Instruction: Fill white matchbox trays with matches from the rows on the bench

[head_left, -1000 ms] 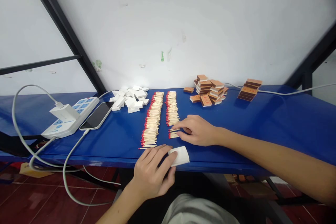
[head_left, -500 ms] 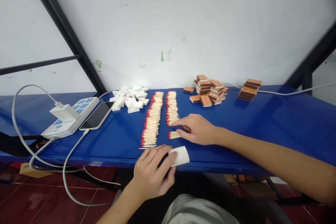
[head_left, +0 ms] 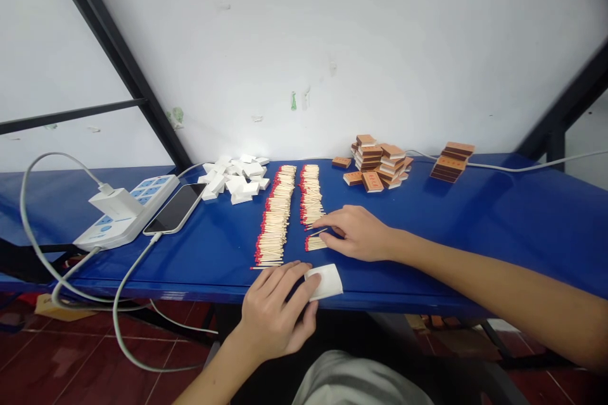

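My left hand (head_left: 280, 307) grips a small white matchbox tray (head_left: 327, 282) at the front edge of the blue table. My right hand (head_left: 354, 234) is over the matches with thumb and index finger apart. Its index fingertip touches the near end of the shorter row of red-headed matches (head_left: 310, 193). The thumb rests at the right ends of a small separate group of matches (head_left: 313, 243). One loose match (head_left: 319, 231) lies slanted between that row and the group. A longer row of matches (head_left: 276, 215) runs alongside on the left.
White matchbox trays (head_left: 237, 177) are heaped at the back left. Brown matchboxes (head_left: 377, 161) are piled at the back right, with a stack of brown sleeves (head_left: 452, 162) farther right. A phone (head_left: 175, 209), a power strip (head_left: 128, 215) and white cables occupy the left side.
A single match has come away from the near end of the shorter row toward the small group under my right fingers. My left hand and the tray have stayed put.
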`<state>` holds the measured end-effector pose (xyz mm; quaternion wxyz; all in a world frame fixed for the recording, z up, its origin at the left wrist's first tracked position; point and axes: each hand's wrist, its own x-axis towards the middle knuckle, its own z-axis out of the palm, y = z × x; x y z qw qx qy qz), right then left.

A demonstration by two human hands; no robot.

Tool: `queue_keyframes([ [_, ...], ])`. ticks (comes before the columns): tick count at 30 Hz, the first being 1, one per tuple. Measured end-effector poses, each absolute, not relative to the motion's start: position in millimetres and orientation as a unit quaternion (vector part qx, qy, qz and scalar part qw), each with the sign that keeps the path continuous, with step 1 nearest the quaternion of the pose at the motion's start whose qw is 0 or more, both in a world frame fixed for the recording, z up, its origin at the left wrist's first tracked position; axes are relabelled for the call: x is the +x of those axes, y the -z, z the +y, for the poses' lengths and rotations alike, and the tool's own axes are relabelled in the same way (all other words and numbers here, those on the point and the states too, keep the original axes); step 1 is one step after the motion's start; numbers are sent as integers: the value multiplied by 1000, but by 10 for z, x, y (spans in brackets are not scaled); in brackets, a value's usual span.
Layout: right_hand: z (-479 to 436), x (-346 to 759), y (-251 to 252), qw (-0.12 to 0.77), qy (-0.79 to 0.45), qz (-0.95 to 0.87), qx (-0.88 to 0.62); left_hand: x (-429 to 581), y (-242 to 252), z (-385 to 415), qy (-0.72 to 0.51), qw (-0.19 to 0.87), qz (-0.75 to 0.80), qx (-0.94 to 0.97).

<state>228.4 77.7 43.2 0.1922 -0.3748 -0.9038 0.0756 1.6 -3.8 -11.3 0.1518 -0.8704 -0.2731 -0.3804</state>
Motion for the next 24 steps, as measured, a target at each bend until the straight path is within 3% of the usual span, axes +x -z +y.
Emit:
queue_keyframes([
  [24, 876, 2297, -362, 210, -108, -883, -405, 11, 110, -47, 380, 150, -273, -871],
])
